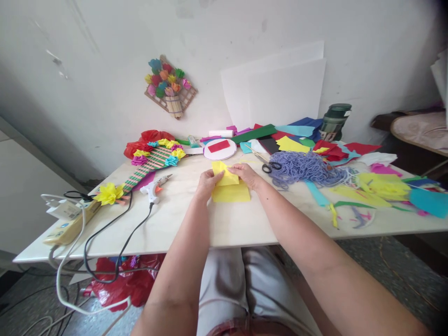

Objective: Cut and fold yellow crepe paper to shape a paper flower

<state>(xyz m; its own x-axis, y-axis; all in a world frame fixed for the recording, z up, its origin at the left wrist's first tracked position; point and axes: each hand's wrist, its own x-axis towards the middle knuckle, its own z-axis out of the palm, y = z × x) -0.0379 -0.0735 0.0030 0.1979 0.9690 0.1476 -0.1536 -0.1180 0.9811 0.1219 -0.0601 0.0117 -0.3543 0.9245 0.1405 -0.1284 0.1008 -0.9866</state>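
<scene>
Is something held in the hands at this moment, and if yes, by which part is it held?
Yes, yellow paper: the left hand pinches its left side, and the right hand its right side.

A craft workspace (182,219), shown by glue gun (151,190), yarn (304,167) and scissors (272,165).

Glue gun (151,190) and yarn (304,167) flank open tabletop (231,224).

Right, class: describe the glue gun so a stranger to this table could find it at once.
On the pale table, look left of the left hand pinching yellow paper. There, beside the striped, flower-trimmed piece, lies the glue gun. Its white body, orange trigger and black cord set it apart from that colourful neighbour.
</scene>
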